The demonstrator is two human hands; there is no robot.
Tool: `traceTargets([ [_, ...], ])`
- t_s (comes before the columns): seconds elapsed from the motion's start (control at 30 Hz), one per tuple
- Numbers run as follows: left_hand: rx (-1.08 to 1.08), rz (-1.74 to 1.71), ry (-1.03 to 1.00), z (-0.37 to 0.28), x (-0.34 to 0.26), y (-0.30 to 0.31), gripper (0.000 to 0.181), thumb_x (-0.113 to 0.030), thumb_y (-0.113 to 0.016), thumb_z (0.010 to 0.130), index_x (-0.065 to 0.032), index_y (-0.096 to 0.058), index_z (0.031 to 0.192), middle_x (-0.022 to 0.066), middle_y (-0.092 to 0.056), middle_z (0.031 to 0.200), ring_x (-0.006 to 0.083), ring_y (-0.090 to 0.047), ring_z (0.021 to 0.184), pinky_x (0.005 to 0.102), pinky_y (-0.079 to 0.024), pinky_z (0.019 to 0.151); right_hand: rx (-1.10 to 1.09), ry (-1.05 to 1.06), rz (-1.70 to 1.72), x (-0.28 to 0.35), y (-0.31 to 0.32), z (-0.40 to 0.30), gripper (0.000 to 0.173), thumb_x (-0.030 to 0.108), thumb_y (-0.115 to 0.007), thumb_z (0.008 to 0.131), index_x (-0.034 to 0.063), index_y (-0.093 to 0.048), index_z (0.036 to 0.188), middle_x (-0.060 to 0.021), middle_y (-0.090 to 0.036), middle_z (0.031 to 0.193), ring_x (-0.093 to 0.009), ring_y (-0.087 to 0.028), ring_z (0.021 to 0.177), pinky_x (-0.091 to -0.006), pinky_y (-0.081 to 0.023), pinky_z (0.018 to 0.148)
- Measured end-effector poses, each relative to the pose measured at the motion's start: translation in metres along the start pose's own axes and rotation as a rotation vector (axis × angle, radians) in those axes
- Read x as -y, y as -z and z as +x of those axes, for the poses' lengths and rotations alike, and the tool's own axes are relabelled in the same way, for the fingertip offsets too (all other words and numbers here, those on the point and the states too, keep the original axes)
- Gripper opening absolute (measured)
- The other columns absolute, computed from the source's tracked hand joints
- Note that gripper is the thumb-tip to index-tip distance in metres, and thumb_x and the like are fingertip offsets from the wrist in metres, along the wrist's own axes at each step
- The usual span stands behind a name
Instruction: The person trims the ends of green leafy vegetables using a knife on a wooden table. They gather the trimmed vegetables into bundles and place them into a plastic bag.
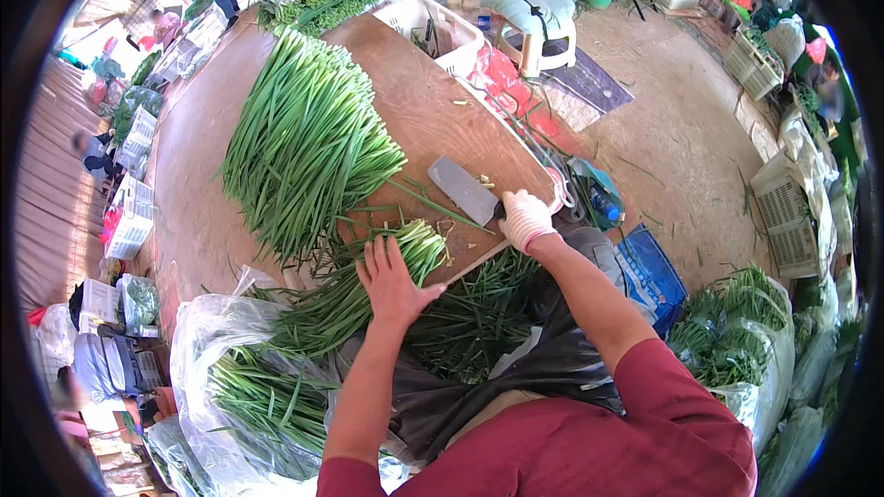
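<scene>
My right hand (526, 219), in a white knit glove, grips the black handle of a cleaver (461, 188). Its broad blade lies flat over the wooden board (414, 93), pointing up and left. My bare left hand (394, 279) rests with fingers spread on a bunch of long green leafy stalks (421, 245), seemingly garlic chives, whose pale ends lie near the board's lower edge. Beyond it a large heap of similar stalks (304, 145) covers the board's left side, pale ends facing right. Small cut bits lie by the blade. Dark green leaves (483, 310) hang below the board, over my lap.
A clear plastic bag of stalks (207, 386) stands at lower left, another bag of greens (739, 331) at right. A white basket (476, 38) and a cushioned stool (532, 62) stand past the board. Other people sit farther off at left and upper right.
</scene>
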State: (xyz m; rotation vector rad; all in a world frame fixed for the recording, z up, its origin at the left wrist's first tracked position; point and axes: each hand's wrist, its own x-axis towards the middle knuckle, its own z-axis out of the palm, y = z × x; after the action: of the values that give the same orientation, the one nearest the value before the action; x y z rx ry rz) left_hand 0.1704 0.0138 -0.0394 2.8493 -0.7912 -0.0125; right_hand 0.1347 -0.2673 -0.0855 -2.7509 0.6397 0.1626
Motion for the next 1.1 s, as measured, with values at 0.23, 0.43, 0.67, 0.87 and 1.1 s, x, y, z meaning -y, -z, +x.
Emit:
traceTargets([
  [0.23, 0.323, 0.173, 0.057, 0.05, 0.028, -0.033, 0.108, -0.045, -0.085, 0.073, -0.0013, -0.025, 0.15, 0.0198, -0.042, 0.141, 0.039, -0.045, 0.129, 0.0577, -0.04, 0.105, 0.07, -0.046, 0.848, 0.026, 0.003, -0.061, 0.058, 0.02, -0.073, 0.078, -0.0061, -0.055, 0.126, -0.0297, -0.068, 0.109, -0.04, -0.067, 0.107, -0.0421, -0.053, 0.094],
  [0.43, 0.232, 0.176, 0.022, 0.047, 0.021, -0.042, 0.087, -0.035, -0.084, 0.077, -0.0046, -0.036, 0.144, 0.0151, -0.045, 0.137, 0.0379, -0.049, 0.122, 0.055, -0.045, 0.096, -0.136, 0.216, 0.561, 0.053, -0.019, -0.114, 0.04, 0.02, -0.062, 0.091, 0.0064, -0.052, 0.127, -0.0234, -0.066, 0.1, -0.042, -0.066, 0.094, -0.0487, -0.054, 0.081],
  [0.67, 0.154, 0.154, 0.011, 0.043, 0.027, -0.049, 0.087, -0.033, -0.085, 0.076, -0.0072, -0.04, 0.145, 0.0103, -0.047, 0.141, 0.0365, -0.05, 0.121, 0.0544, -0.043, 0.097, 0.038, 0.18, 0.365, 0.077, -0.021, -0.114, 0.037, 0.02, -0.059, 0.094, 0.003, -0.048, 0.125, -0.0256, -0.063, 0.103, -0.044, -0.066, 0.089, -0.0509, -0.055, 0.076],
  [0.87, 0.171, 0.132, 0.023, 0.043, 0.025, -0.048, 0.086, -0.033, -0.083, 0.077, -0.0079, -0.04, 0.146, 0.0105, -0.049, 0.138, 0.0363, -0.049, 0.122, 0.0557, -0.043, 0.097, 0.076, 0.175, 0.271, 0.081, -0.02, -0.107, 0.032, 0.014, -0.057, 0.095, 0.0017, -0.048, 0.123, -0.0259, -0.064, 0.103, -0.042, -0.069, 0.085, -0.0484, -0.057, 0.074],
  [1.1, 0.143, 0.125, 0.025, 0.042, 0.024, -0.051, 0.08, -0.032, -0.083, 0.075, -0.0077, -0.045, 0.142, 0.0084, -0.053, 0.131, 0.0353, -0.05, 0.118, 0.0554, -0.043, 0.095, 0.207, 0.13, 0.335, 0.095, -0.038, -0.069, 0.025, 0.012, -0.052, 0.095, -0.0024, -0.049, 0.116, -0.031, -0.067, 0.102, -0.044, -0.068, 0.096, -0.0506, -0.055, 0.082],
])
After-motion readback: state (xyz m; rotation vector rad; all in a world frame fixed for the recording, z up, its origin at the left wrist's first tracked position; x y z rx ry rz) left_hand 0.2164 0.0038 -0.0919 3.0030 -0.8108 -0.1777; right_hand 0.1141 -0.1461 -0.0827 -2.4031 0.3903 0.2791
